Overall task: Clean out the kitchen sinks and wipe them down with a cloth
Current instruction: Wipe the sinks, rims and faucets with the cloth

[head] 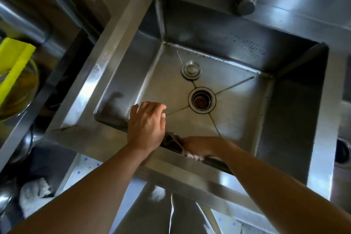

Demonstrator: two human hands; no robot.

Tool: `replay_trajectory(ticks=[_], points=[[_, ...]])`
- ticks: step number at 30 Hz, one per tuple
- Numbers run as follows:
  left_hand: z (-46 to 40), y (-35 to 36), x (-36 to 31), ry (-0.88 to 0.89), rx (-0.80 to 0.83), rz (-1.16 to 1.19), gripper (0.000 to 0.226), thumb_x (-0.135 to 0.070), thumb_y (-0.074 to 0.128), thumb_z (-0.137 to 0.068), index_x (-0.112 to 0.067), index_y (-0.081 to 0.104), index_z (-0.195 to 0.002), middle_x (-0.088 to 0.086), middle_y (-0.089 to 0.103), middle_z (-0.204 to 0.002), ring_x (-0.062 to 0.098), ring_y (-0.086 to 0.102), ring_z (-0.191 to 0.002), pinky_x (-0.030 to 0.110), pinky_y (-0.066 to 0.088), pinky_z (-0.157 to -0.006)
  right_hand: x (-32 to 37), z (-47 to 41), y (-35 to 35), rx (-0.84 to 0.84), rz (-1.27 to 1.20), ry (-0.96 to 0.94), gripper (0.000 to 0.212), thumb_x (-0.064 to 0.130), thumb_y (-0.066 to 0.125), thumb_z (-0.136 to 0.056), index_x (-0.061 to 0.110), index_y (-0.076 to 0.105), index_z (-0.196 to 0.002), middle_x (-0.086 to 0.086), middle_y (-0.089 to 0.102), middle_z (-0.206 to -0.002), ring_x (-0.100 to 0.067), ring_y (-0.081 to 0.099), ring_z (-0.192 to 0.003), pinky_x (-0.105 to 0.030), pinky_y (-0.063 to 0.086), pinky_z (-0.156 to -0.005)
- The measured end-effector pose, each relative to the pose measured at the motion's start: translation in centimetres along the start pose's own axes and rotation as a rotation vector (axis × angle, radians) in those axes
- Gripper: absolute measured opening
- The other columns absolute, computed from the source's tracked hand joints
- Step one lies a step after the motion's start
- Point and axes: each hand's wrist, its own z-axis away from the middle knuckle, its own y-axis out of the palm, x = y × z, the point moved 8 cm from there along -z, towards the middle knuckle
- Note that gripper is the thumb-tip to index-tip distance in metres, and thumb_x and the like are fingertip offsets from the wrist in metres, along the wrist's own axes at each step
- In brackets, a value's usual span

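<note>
Wiping: right hand (197, 148) grips a dark crumpled cloth (173, 143) against the near wall of the square steel sink (284, 100).
Left hand (147, 121): fingers relaxed, resting on the near rim.
Risk: green specks by the far wall may wash into the round open drain (201, 100).

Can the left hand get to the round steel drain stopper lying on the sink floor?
Probably yes. The left hand hovers open over the near wall of the sink, and the steel stopper lies beyond on bare floor, nothing between. The right hand grips the cloth off to the side.
</note>
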Motion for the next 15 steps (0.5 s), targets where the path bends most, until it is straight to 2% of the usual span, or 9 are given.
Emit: replay_trajectory(ticks=[2,4,6,8,11,15], points=[[0.0,-0.2,0.1,0.003,-0.012,0.028,0.023,-0.016,0.051,-0.085,-0.012,0.067,-0.101,0.004,0.069,-0.095,0.029,0.061,-0.096,0.043,0.043,-0.085,3.6,0.6,0.0,-0.064,0.03,-0.08,0.035,0.036,0.026,-0.102,0.02,0.049,-0.083,0.0,0.041,-0.06,-0.013,0.034,-0.051,-0.024,0.031,-0.049],[0.1,-0.4,0.2,-0.003,-0.034,0.054,0.02,-0.012,0.054,-0.084,-0.01,0.067,-0.099,0.007,0.069,-0.092,0.031,0.063,-0.092,0.042,0.044,-0.082,5.3,1.4,0.3,-0.094,0.047,-0.136,0.026,0.025,0.033,-0.1,0.011,0.055,-0.104,0.001,0.043,-0.065,-0.013,0.036,-0.057,-0.023,0.031,-0.052],[0.2,-0.5,0.3,-0.004,-0.041,0.078,0.02,-0.012,0.053,-0.083,-0.009,0.068,-0.097,0.008,0.069,-0.091,0.032,0.063,-0.09,0.043,0.045,-0.081,4.9,3.2,0.2,-0.142,0.042,-0.145,0.024,0.023,0.04,-0.098,0.015,0.054,-0.116,0.004,0.048,-0.071,-0.011,0.041,-0.064,-0.023,0.032,-0.058],[0.1,-0.4,0.4,-0.009,-0.024,0.101,0.018,-0.011,0.055,-0.085,-0.01,0.067,-0.098,0.008,0.069,-0.092,0.032,0.063,-0.092,0.043,0.044,-0.082,3.2,5.3,-0.3,-0.192,0.098,-0.117,0.017,0.025,0.044,-0.098,0.019,0.057,-0.106,0.005,0.054,-0.079,-0.011,0.047,-0.071,-0.024,0.033,-0.064],[-0.2,0.2,0.3,-0.023,0.053,0.115,0.017,-0.015,0.055,-0.089,-0.013,0.065,-0.103,0.007,0.068,-0.099,0.029,0.061,-0.097,0.04,0.041,-0.085,-0.6,8.4,-0.8,-0.23,0.129,-0.005,0.02,0.021,0.045,-0.098,0.019,0.055,-0.08,0.006,0.049,-0.066,-0.009,0.042,-0.062,-0.021,0.032,-0.06],[-0.1,0.0,0.1,0.012,0.067,0.126,0.018,-0.018,0.057,-0.09,-0.014,0.064,-0.105,0.005,0.068,-0.099,0.026,0.062,-0.094,0.037,0.042,-0.084,-3.5,10.1,-1.5,-0.292,0.129,0.116,0.023,0.023,0.045,-0.097,0.02,0.057,-0.078,0.005,0.047,-0.063,-0.011,0.04,-0.061,-0.023,0.035,-0.06]])
